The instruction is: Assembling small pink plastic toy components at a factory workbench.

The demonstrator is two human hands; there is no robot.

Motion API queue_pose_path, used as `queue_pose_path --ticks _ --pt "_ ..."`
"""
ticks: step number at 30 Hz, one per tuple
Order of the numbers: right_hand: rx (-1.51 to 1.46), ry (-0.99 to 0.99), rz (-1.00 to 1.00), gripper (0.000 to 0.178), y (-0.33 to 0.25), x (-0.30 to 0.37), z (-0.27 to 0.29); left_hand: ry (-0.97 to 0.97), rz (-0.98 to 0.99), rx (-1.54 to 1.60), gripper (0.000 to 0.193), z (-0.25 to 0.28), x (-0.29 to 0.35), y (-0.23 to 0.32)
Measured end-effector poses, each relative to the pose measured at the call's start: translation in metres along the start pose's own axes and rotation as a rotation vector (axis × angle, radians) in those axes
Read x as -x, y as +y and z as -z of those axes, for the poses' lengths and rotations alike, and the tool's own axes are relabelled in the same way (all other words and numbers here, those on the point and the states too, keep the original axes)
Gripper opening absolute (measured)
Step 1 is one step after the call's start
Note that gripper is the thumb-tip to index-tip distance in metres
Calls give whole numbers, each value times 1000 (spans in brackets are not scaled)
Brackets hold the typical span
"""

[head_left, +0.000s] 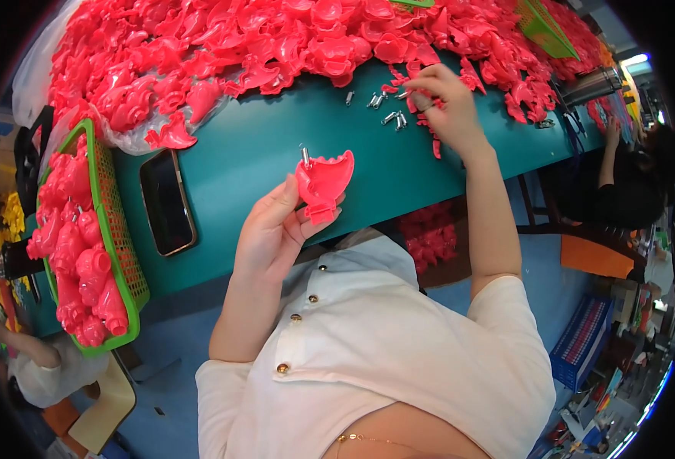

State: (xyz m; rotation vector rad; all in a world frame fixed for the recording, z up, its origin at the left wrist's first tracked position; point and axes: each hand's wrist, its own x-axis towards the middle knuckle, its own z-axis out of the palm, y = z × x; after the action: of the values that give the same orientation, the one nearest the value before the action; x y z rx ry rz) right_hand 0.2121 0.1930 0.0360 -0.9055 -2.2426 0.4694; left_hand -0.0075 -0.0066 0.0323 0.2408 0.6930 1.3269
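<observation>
My left hand (270, 229) holds a curved, hollow pink plastic shell half (330, 180) with a toothed edge, above the green table (234, 164). A small metal spring (305, 157) stands up at the shell's left side. Farther out and to the right, my right hand (451, 115) has its fingertips pinched at a small silver piece that looks like another metal spring (403, 95). Several loose metal springs (389, 118) lie on the table just left of that hand. Small pink plastic pieces (436, 145) lie below and around its fingers.
A big heap of pink plastic shells (276, 38) covers the table's far side. On the left stand a phone (167, 203) and a green basket (112, 191) full of pink parts. A metal cylinder (593, 86) lies at the right. Other people (620, 183) sit at both sides.
</observation>
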Motion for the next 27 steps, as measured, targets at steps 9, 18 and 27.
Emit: queue_pose_path --ticks 9,18,27 --pt "-264 -164 -94 11 -74 39 -33 6 -40 1 42 4 -7 1" --pt "316 279 -169 23 -6 31 15 89 -94 30 42 14 0 7" --pt "237 246 -454 25 95 0 70 44 -87 -10 39 14 -3 2"
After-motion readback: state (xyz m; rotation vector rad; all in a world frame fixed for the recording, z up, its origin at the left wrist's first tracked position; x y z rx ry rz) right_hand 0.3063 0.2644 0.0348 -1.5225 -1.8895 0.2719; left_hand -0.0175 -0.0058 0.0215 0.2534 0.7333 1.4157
